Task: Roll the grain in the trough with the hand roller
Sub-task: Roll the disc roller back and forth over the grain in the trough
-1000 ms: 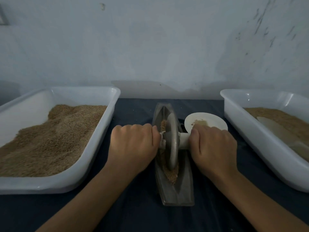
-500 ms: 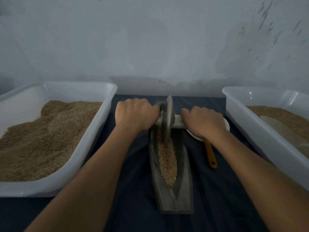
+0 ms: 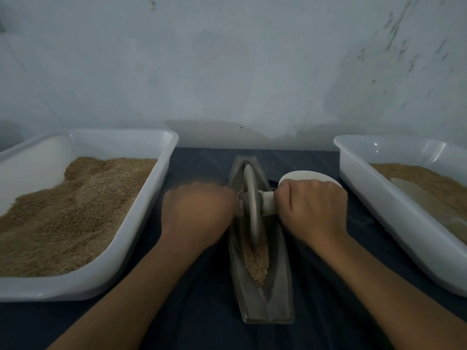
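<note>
The left hand, blurred, and the right hand were each fisted around an axle end of the hand roller, whose disc stood mid-trough on grain heaped toward 6 o'clock; uneven pressure could have tipped the disc and flicked grain onto the dark cloth. At 9 o'clock a white tub was heaped with grain, and at 3 o'clock 1 more tub held a shallower layer.

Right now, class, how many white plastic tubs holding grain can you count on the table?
2. One white tub stands left of the trough; the other white tub stands right of it, partly cut off by the frame edge.
</note>
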`<state>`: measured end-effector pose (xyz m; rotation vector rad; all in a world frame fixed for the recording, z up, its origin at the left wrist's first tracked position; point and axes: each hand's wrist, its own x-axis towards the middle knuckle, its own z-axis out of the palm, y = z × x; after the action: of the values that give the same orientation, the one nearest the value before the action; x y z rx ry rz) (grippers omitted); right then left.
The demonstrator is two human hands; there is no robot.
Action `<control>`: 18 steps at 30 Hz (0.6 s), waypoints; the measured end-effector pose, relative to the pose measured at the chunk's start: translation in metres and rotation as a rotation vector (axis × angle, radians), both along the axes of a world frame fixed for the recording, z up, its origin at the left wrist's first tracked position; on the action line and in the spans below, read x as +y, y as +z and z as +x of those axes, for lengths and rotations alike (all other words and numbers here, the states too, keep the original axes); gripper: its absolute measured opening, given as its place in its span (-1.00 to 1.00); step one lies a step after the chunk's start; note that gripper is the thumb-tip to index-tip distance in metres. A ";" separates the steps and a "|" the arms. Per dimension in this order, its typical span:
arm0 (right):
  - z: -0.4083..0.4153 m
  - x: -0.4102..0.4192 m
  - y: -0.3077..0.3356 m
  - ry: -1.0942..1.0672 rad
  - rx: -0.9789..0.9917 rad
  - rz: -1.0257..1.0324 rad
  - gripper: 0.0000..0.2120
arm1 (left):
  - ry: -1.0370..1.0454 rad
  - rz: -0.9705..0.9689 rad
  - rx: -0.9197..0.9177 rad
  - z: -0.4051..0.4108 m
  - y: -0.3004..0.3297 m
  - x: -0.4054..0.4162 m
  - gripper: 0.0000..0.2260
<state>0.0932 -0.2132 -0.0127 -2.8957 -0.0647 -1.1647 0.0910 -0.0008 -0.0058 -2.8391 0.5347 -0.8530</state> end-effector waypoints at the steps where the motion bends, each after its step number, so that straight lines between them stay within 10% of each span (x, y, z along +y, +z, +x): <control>1: 0.010 -0.002 0.001 -0.041 0.067 0.016 -0.49 | 0.005 -0.006 -0.001 0.012 0.002 -0.003 -0.57; 9: 0.064 -0.013 0.021 -0.045 0.426 0.056 -0.58 | 0.158 -0.188 0.320 0.084 0.018 -0.018 -0.61; 18: -0.021 0.002 0.003 -0.021 0.149 -0.068 -0.49 | -0.116 0.081 -0.076 -0.009 -0.002 0.005 -0.78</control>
<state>0.0720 -0.2108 -0.0096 -3.0397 -0.0721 -0.9636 0.0822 0.0046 -0.0077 -2.7128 0.7121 -0.9323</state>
